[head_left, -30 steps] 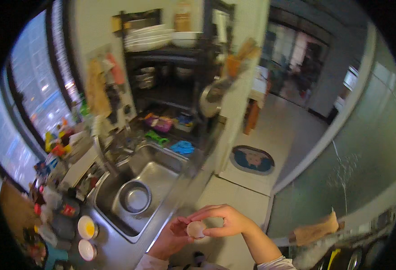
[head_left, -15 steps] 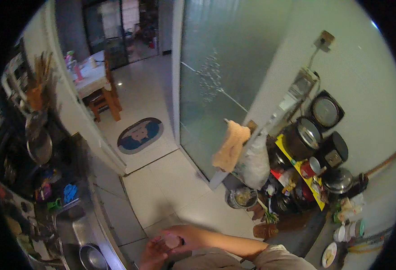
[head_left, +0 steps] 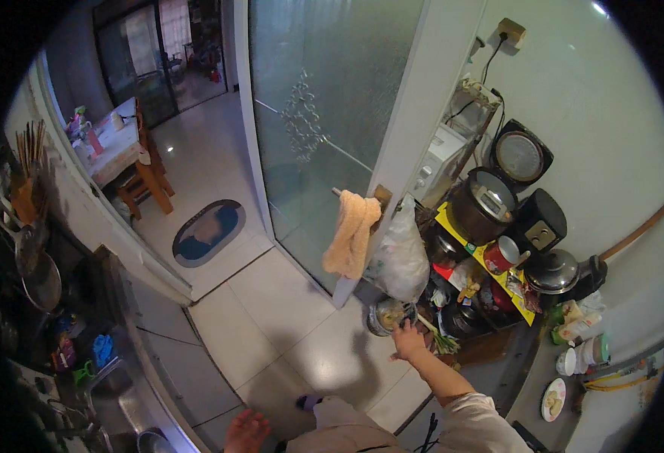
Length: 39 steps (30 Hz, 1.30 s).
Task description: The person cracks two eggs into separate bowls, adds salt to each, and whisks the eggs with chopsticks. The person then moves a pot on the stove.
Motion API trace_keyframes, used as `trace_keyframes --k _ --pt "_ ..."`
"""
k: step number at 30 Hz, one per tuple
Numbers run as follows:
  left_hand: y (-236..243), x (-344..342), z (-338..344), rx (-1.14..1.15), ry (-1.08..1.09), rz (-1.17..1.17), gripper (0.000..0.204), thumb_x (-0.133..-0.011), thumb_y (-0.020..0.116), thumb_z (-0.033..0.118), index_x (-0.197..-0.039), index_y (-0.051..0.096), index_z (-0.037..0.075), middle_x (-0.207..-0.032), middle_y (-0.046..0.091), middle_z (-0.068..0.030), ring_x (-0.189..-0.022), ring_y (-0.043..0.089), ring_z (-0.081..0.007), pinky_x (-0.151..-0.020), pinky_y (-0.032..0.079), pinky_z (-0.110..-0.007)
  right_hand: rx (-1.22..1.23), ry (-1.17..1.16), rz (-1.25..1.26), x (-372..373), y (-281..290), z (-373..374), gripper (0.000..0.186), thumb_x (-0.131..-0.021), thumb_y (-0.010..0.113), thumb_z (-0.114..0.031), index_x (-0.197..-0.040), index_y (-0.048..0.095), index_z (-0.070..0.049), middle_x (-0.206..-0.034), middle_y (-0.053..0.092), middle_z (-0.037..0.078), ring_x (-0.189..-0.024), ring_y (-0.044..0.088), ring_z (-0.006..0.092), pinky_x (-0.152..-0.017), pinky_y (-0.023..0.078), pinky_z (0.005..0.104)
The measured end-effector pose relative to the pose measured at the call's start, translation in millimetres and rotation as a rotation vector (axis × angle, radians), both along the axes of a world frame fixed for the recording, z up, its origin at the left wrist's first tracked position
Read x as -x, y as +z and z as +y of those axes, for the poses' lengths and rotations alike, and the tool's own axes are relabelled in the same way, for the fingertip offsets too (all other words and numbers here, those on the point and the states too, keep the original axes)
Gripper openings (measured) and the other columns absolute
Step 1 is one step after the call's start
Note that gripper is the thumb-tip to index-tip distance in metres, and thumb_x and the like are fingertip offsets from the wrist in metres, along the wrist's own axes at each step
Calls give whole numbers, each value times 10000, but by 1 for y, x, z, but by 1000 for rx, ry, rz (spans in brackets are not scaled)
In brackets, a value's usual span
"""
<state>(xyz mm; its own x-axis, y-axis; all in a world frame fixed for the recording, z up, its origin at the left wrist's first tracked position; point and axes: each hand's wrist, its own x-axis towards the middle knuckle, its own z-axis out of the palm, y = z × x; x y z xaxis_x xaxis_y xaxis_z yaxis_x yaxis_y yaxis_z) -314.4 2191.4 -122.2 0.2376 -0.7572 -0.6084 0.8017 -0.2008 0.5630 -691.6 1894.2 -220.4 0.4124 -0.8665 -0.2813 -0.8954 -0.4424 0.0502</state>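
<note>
My right hand [head_left: 411, 343] reaches out over a small metal bin [head_left: 379, 321] beside the glass door, its fingers spread and nothing visible in its grip. Pale scraps lie inside the bin just beyond my fingertips. Green onions [head_left: 443, 341] lie right of the hand, and a full white plastic bag [head_left: 401, 260] stands behind the bin. My left hand [head_left: 247, 429] is low at the bottom edge, empty, its fingers apart and slightly curled, near my leg and the sink side [head_left: 124, 389].
A frosted glass door [head_left: 332, 83] holds an orange towel [head_left: 351, 234]. Cookers and pots [head_left: 479, 211] crowd the right shelves. A plate [head_left: 553, 400] sits on the right counter. A mat [head_left: 208, 230] lies in the doorway, before a dining table [head_left: 105, 147].
My view has swung right from the sink. My hands, earlier together around a small pale round object, are now apart; the right has stretched out over the bin and the object shows in neither hand.
</note>
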Motion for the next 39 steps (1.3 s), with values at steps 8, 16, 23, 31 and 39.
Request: trace_keyframes --k 8,16,23,31,39 --pt "-32 11 27 -13 108 -48 294 -900 612 68 -1184 547 113 -1140 614 -127 -1018 611 -306 -871 512 -460 -603 446 -69 -179 -29 88 211 -781 630 -169 -960 628 -57 -1008 655 157 -933 647 344 -778 519 475" --pt "-20 45 80 37 463 100 324 -896 610 31 -1199 520 101 -1151 600 -161 -1052 585 -290 -908 486 -449 -784 976 -131 -279 -5 172 185 -820 576 -199 -942 646 -79 -985 662 145 -913 649 332 -752 518 466" --pt "-7 84 151 -56 947 -5 370 -843 679 27 -1173 513 46 -1105 607 -127 -995 622 -234 -853 519 -367 -600 1333 304 -295 -17 130 523 -792 663 -529 -1031 679 -63 -949 684 157 -909 653 358 -758 524 476" --pt "-39 172 270 -331 1713 -147 306 -849 673 53 -1122 540 24 -999 636 -87 -870 627 -174 -715 510 -283 -725 1407 -112 -354 14 210 467 -804 698 -357 -1153 613 -59 -921 681 125 -867 650 322 -738 525 420" --pt "-77 222 388 -1343 1902 -387 587 -705 747 36 -1225 477 70 -1156 568 -130 -988 578 -239 -843 473 -355 -819 1849 -178 -387 74 384 394 -838 661 -288 -1177 610 -93 -964 674 128 -870 644 334 -739 526 422"
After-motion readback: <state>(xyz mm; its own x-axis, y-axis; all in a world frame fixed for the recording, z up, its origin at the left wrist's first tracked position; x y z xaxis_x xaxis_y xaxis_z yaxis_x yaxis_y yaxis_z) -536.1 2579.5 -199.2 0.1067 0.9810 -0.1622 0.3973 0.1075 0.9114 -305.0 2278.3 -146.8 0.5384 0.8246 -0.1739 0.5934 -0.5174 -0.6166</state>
